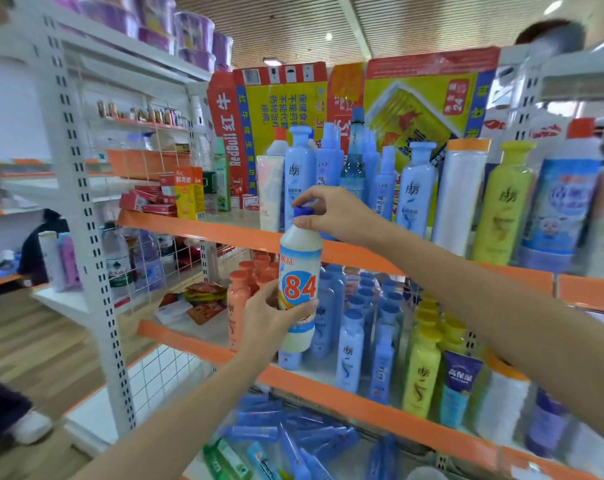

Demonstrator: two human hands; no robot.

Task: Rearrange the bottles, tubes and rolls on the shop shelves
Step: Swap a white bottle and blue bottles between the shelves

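Far left, I see water bottles [117,261] standing behind a wire divider on the neighbouring white rack, with red boxes [148,200] stacked on the orange-edged upper shelf [203,226] just beyond them. Moving in, my left hand [271,320] comes up from below, and its grip is wrapped round the lower half of the white "84" bottle [299,282], thumb across the label's front. I hold that bottle upright in the air in front of the shelf edge, between the upper and middle levels, touching neither. Peach bottles [240,303] stand on the middle shelf just behind my left hand. My right hand [331,213] reaches in from the right and its grip pinches the bottle's blue cap [303,212] from above, fingers curled over it. Behind that hand, pale blue bottles [300,174] line the upper shelf, and further right stand a white roll [461,199] with an orange end and a yellow bottle [504,206]. Below them, blue bottles [350,344] and yellow bottles [423,372] fill the middle shelf, and blue tubes [286,434] lie heaped at the bottom.
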